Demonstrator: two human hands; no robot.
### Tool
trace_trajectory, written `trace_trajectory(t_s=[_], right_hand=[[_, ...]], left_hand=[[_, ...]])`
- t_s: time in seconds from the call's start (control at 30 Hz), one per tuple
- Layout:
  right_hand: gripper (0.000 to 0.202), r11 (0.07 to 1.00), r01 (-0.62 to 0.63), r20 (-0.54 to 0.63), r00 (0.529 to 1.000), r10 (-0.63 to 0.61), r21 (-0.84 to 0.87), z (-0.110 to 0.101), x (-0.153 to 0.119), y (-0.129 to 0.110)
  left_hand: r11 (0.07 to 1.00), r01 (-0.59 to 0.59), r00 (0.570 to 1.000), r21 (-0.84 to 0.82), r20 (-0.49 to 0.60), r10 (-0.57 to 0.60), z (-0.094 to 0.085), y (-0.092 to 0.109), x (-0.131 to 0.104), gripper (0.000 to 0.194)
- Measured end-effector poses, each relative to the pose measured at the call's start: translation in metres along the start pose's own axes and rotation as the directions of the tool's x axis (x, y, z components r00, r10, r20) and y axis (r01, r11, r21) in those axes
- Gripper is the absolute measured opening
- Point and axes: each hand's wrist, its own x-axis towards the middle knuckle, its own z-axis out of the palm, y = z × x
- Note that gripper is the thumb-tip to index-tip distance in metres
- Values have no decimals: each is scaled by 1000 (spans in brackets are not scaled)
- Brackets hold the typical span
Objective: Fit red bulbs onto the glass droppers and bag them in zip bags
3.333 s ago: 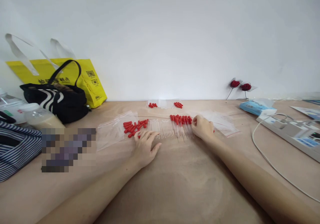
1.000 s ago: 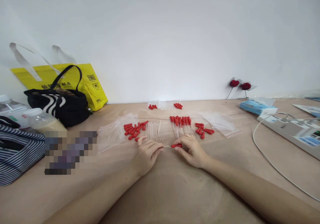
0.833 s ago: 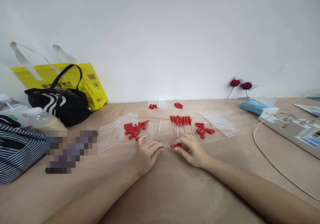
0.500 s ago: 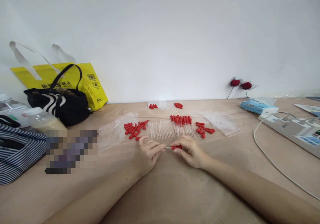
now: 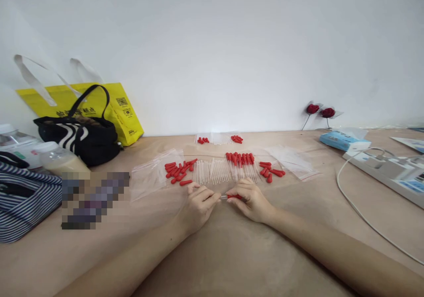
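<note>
My left hand [image 5: 200, 206] pinches a clear dropper tube [image 5: 223, 197], most of it hidden behind the fingers. At the tube's right end is a red rubber bulb [image 5: 234, 196], gripped between the thumb and fingers of my right hand [image 5: 252, 201]. Just beyond my hands lie loose clear tubes [image 5: 219, 171] in a row. Right of them, several droppers with red bulbs [image 5: 240, 159] lie side by side. Loose red bulbs are piled on the left [image 5: 179, 172], and a smaller group of red bulbs [image 5: 270, 172] is on the right.
Clear plastic bags [image 5: 149, 173] lie left and right of the pieces; another bag with red bulbs [image 5: 217, 138] is by the wall. A yellow bag [image 5: 129, 116], black bag [image 5: 96, 144] and bottles stand left. At right are a tissue pack [image 5: 344, 141], power strip [image 5: 407, 184] and cable.
Both hands stay almost in place, still joined by the tube and bulb. My left fingers have shifted slightly, drawing in closer together. The view has moved very little.
</note>
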Motion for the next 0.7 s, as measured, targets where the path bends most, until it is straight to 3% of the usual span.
trace_trajectory(t_s=[0.27, 0.43, 0.7], right_hand=[[11, 1000, 14, 71, 997, -15, 10, 1, 4, -2], [7, 993, -77, -30, 996, 80, 93, -5, 3, -3], [6, 967, -86, -122, 985, 118, 238, -5, 2, -3]], left_hand=[[1000, 24, 1000, 17, -11, -24, 0, 2, 1, 23], [997, 69, 995, -40, -65, -72, 2, -2, 0, 17], [995, 97, 995, -37, -30, -98, -2, -1, 1, 25]])
